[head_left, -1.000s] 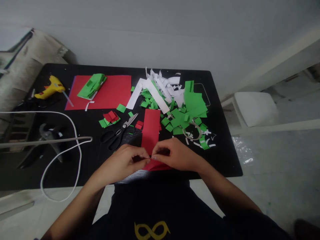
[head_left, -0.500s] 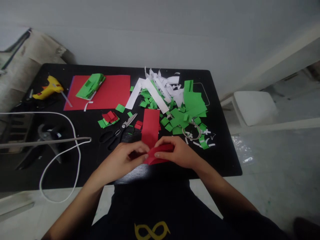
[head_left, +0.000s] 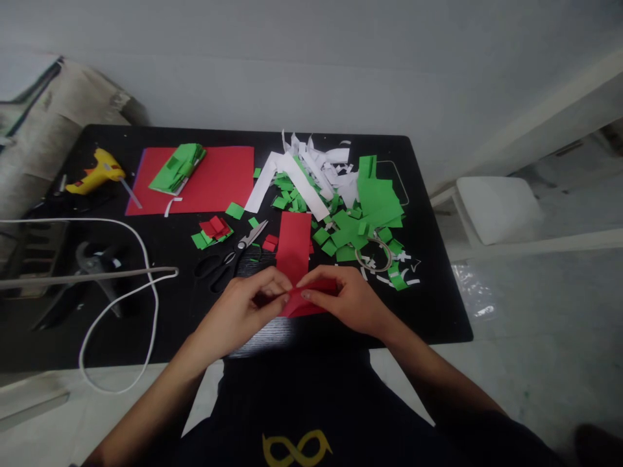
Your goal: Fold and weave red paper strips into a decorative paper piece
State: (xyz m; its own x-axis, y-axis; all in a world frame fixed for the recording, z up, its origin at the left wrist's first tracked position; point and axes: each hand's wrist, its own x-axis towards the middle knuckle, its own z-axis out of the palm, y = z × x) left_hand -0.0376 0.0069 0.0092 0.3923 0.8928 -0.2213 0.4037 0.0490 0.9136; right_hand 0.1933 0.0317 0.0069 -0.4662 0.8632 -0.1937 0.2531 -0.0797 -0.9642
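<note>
Before us stood the black table (head_left: 185, 340), a large red sheet (head_left: 226, 188) lying at its far left. Our left hand (head_left: 238, 311) and right hand (head_left: 363, 305) were close together near the front edge, the fingers of each almost closed, thumb towards forefinger, pinching a folded red paper (head_left: 311, 310) between them. A flat red strip (head_left: 294, 237) reached from there towards the far side; we could not tell whether the two were joined. Left of the strip we had scissors (head_left: 242, 246), and just beyond these a small green square (head_left: 235, 211).
</note>
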